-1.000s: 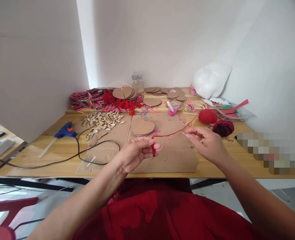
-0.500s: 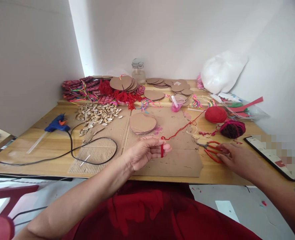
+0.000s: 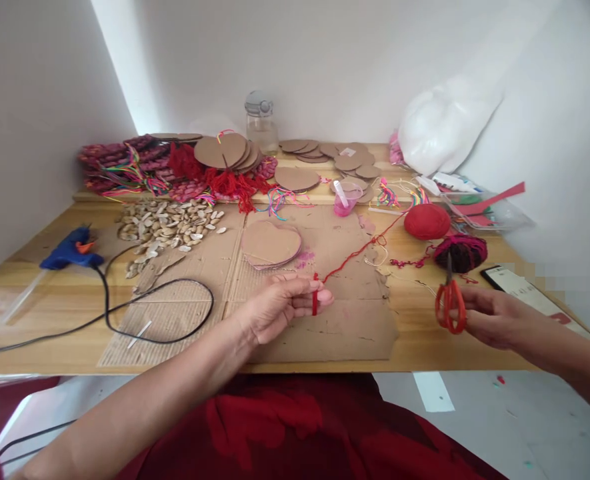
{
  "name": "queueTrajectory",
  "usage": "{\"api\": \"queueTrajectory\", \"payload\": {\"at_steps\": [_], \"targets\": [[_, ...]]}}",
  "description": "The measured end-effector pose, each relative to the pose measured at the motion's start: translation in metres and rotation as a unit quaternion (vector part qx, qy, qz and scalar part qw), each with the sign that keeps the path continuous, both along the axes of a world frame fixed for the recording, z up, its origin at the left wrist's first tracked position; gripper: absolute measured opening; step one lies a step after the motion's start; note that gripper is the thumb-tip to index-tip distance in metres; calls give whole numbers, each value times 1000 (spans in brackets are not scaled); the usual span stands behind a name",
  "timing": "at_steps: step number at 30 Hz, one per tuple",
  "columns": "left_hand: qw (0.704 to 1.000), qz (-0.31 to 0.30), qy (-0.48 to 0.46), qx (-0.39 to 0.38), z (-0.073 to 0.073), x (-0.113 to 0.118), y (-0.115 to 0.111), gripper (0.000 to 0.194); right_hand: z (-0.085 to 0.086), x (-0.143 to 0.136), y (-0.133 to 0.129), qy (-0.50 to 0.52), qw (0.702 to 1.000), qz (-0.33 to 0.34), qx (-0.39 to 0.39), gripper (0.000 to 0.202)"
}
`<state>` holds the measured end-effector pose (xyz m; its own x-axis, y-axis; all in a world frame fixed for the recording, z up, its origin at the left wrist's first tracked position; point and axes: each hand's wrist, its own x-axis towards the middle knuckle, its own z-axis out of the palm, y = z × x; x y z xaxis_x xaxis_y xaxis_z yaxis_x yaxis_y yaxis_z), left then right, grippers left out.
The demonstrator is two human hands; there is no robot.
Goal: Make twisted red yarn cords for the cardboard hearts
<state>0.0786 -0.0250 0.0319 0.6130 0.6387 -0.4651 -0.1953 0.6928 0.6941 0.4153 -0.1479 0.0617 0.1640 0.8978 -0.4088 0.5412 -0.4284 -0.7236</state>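
Observation:
Red yarn (image 3: 353, 255) is wound round the fingers of my left hand (image 3: 287, 303), which pinches it above the cardboard sheet (image 3: 345, 333). The strand runs back to the right, to a red yarn ball (image 3: 427, 221). At the right, my right hand (image 3: 495, 317) holds a pair of orange-handled scissors (image 3: 451, 307) by the handles, raised off the table with the blades pointing up. Just behind the scissors lies a dark magenta yarn ball (image 3: 461, 253). Heart-shaped cardboard pieces (image 3: 271, 241) lie behind my left hand.
Pistachio-like shells (image 3: 175, 227) are heaped at the left, near a blue glue gun (image 3: 72, 250) with a looping black cord. Behind stand a glass jar (image 3: 262, 127), cardboard discs (image 3: 349, 157) and a pink cup (image 3: 345, 200). A phone-like device (image 3: 529, 290) lies at the right edge.
My right hand has lifted the scissors from the table and turned their blades upward. My left hand still holds the wound red yarn. The view has shifted slightly.

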Motion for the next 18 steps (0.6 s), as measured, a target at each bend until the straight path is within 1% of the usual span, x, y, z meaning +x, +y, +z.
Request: {"api": "queueTrajectory", "payload": {"at_steps": [1,3,4,6,7,10,14,16,18], "targets": [[1000,-3,3,1,-1,2,0,12,0,-4,0,86,996,-22,-24,23],[1000,-7,7,-2,-1,5,1,12,-2,-14,1,217,973,-62,-54,28],[1000,-8,9,-4,-1,6,1,11,-3,-19,1,256,962,-74,-53,30],[1000,-8,11,-11,-1,9,2,10,-5,-30,2,286,955,-62,-54,32],[1000,-11,12,-15,-1,10,2,11,-6,-35,3,282,957,-41,-56,32],[999,-24,16,-25,-2,11,2,12,-5,-55,5,251,963,52,-82,32],[999,-36,9,-36,-4,11,2,13,1,-81,15,193,958,167,-131,30],[998,-41,11,-45,-5,11,2,12,6,-91,23,150,956,206,-148,29],[998,-44,16,-50,-5,11,2,13,10,-97,31,119,954,230,-154,29]]}}
